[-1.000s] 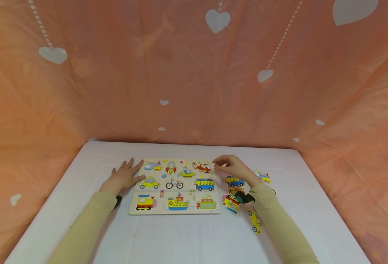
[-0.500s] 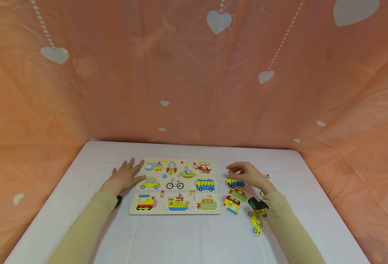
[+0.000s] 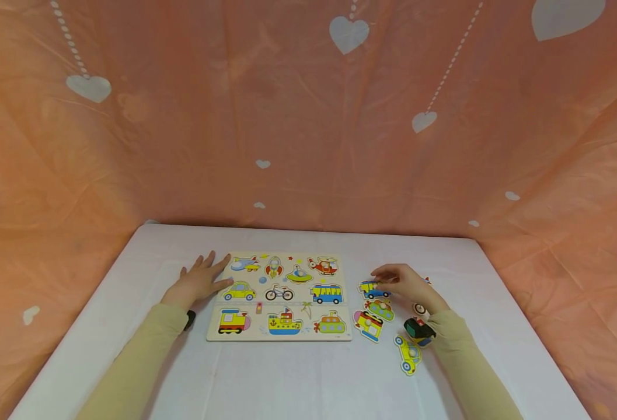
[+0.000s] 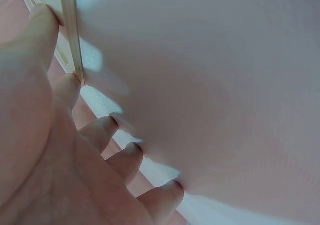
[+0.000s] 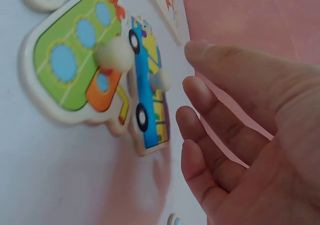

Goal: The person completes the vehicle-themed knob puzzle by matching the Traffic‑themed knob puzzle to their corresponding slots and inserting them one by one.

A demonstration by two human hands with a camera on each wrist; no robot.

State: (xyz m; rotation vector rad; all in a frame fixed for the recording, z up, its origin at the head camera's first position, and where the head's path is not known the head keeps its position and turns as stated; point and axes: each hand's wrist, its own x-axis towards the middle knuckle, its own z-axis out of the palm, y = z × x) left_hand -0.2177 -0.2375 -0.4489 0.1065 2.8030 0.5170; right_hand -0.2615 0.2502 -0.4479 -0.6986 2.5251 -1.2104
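Observation:
A wooden puzzle board (image 3: 297, 304) with vehicle pictures lies flat on the table. My left hand (image 3: 195, 284) rests at its left side, fingers spread; in the left wrist view the thumb (image 4: 44, 22) lies on the board and the index fingertip meets its edge. My right hand (image 3: 405, 286) hovers over a blue and yellow bus piece (image 3: 367, 287). The right wrist view shows its fingers loosely bent with nothing between them, a small gap away from the bus piece's white knob (image 5: 161, 80). Beside the bus lies a green submarine piece (image 5: 62, 80), also knobbed.
Right of the board lie a train piece (image 3: 368, 326) and a yellow car piece (image 3: 408, 354). A bicycle piece (image 3: 419, 309) is partly hidden by my right arm. A pink curtain (image 3: 297, 146) with white hearts rises behind the white table (image 3: 266, 379).
My right hand has moved from the board's upper right corner, rightward and down, to the bus piece. The left hand has stayed in place.

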